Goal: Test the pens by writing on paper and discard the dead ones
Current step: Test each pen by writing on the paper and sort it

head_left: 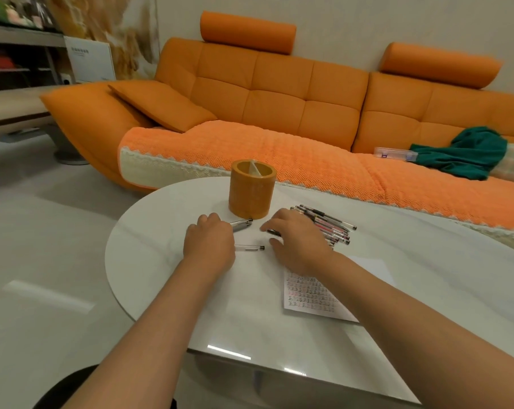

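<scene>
Inspector: White oval table [161, 231] before an orange sofa [279, 93]. An orange pen holder [252, 188] stands on the table's far side and serves as reference.

Clerk: Progress on the testing?

Inspector: Well advanced, in my judgement. The test paper [311, 296], in front of the holder and to its right, carries many rows of black and red marks. A pile of pens [329, 225] lies just right of the holder, and a clear pen [249, 247] lies alone in front of it. Only the divider shows inside the holder. I cannot tell which pens have passed or failed, and no discard container is in view.

Clerk: What remains?

Inspector: Probably the loose pens in front of the holder, then sorting out the dead ones.

Clerk: The left hand [210, 243]?

Inspector: It is in front of the holder and slightly left, with its fingers curled. They appear to hold a silver-grey pen [241, 225], whose free end points toward the holder's base.

Clerk: The right hand [297, 240]?

Inspector: It is in front of the holder and to its right, partly over the pile. Its fingers are fairly straight and spread, thumb apart. The fingertips rest at a dark pen [272, 231] on the table; no grip is evident.
</scene>
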`<state>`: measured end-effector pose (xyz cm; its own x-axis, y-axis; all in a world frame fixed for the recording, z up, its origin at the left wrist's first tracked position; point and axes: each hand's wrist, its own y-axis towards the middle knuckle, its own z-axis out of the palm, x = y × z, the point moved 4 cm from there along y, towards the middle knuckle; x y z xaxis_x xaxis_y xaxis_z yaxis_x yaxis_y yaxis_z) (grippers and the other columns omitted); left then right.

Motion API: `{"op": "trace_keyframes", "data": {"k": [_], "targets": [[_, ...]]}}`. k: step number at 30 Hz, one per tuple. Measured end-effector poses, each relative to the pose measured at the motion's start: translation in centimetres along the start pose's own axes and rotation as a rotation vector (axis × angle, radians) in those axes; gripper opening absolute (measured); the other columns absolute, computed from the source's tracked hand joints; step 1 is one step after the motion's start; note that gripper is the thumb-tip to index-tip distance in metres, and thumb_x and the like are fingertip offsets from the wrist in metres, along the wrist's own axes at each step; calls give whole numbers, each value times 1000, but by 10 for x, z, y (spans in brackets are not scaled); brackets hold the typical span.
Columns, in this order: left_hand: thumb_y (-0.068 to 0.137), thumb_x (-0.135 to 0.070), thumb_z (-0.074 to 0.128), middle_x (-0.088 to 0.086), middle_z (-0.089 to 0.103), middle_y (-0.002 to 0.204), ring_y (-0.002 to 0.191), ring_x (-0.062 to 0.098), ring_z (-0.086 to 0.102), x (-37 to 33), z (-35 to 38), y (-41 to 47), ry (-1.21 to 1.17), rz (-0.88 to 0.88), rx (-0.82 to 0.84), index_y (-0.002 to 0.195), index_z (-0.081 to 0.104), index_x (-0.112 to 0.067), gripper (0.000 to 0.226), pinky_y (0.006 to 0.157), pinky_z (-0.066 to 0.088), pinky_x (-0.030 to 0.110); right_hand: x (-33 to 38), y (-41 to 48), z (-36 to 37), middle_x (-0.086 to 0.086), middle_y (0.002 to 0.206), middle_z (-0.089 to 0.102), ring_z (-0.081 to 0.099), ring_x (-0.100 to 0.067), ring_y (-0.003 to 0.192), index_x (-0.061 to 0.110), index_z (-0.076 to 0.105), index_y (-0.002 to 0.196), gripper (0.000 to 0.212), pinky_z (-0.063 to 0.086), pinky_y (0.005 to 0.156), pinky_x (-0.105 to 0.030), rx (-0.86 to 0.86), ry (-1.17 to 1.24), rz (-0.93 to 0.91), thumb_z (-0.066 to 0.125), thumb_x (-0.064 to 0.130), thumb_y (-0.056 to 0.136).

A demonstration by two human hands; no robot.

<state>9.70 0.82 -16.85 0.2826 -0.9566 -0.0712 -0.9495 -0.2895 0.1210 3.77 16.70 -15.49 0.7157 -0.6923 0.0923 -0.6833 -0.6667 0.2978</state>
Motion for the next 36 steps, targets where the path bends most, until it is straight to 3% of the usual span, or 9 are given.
{"op": "trace_keyframes", "data": {"k": [6, 12, 17, 22, 25, 29, 32, 36], "targets": [[99, -40, 54, -2, 62, 110, 105, 19, 52, -11, -10, -2, -99, 124, -39, 112, 72, -31, 24, 91, 41, 35, 18, -4, 7, 1, 113, 68, 57, -20, 105, 24, 69, 121, 30, 43, 95, -39, 45, 45, -77, 53, 28, 95], [97, -41, 59, -11, 67, 104, 91, 11, 58, -21, -22, -12, -382, 180, -84, 109, 65, -31, 17, 78, 51, 30, 2, -19, -4, 3, 105, 64, 58, -18, 95, 20, 68, 117, 24, 41, 76, -28, 30, 126, -4, 51, 27, 102], [97, -46, 54, -11, 67, 118, 100, 11, 61, -33, -21, -15, -366, 210, -11, 123, 59, -35, 29, 81, 53, 32, -31, -47, -15, 6, 111, 63, 57, -14, 100, 20, 67, 117, 24, 47, 83, -30, -14, 174, 142, 48, 24, 104], [102, -40, 48, -10, 67, 117, 93, 7, 54, -59, -21, -17, -397, 284, 42, 122, 62, -32, 26, 74, 46, 26, -60, -80, -24, 11, 103, 60, 53, -11, 93, 23, 65, 109, 18, 41, 79, -24, -58, 179, 247, 47, 24, 103], [101, -40, 52, -11, 67, 118, 91, 5, 55, -78, -20, -18, -441, 329, 55, 124, 63, -32, 27, 71, 43, 23, -69, -93, -30, 10, 106, 64, 52, -10, 95, 23, 66, 112, 19, 39, 84, -25, -99, 135, 259, 52, 20, 99], [98, -40, 57, -16, 63, 102, 85, 4, 55, -101, -16, -23, -473, 385, 54, 119, 62, -36, 22, 71, 48, 25, -70, -105, -37, 19, 101, 62, 51, -3, 90, 31, 65, 113, 23, 38, 87, -28, -115, 126, 238, 55, 23, 94], [97, -38, 60, -24, 56, 85, 76, -1, 53, -116, -12, -25, -499, 431, 24, 114, 63, -38, 18, 62, 41, 22, -70, -111, -37, 19, 102, 62, 54, -3, 93, 34, 63, 120, 26, 44, 85, -29, -82, 211, 232, 51, 30, 98], [96, -37, 61, -22, 55, 85, 79, 2, 56, -122, -10, -27, -526, 448, -7, 113, 61, -37, 17, 63, 43, 21, -75, -116, -30, 13, 101, 55, 47, -8, 94, 28, 61, 124, 27, 40, 78, -27, -30, 190, 184, 43, 27, 103]]}}
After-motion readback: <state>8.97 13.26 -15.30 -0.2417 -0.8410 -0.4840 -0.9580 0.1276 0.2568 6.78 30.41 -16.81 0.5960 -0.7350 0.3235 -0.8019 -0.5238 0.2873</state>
